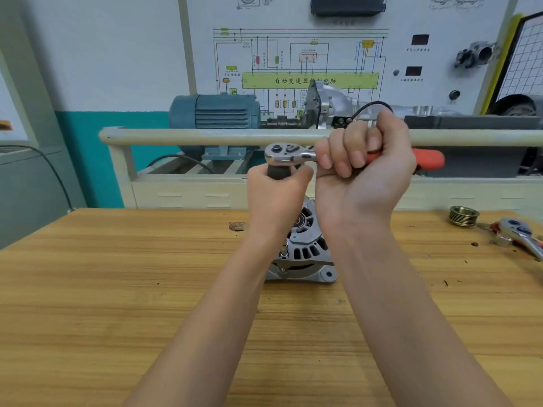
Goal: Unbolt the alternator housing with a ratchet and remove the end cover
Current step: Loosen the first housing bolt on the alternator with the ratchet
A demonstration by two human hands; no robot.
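Note:
A silver alternator [305, 254] stands on the wooden workbench [117, 289], partly hidden behind my wrists. A ratchet [289, 155] with a chrome head and red handle is held level above it. My right hand [364, 171] grips the red handle. My left hand [276, 195] is curled round the dark extension grip just under the ratchet head. The thin lower end of the extension, with a socket [283, 250], reaches down to a bolt on the housing's left side.
A brass grooved pulley [463, 215] and a second ratchet [520, 233] lie at the bench's right rear. A knot hole [236, 226] marks the bench top. Behind the bench stands a training rig with a rail [205, 136], blue motor [214, 111] and wiring board.

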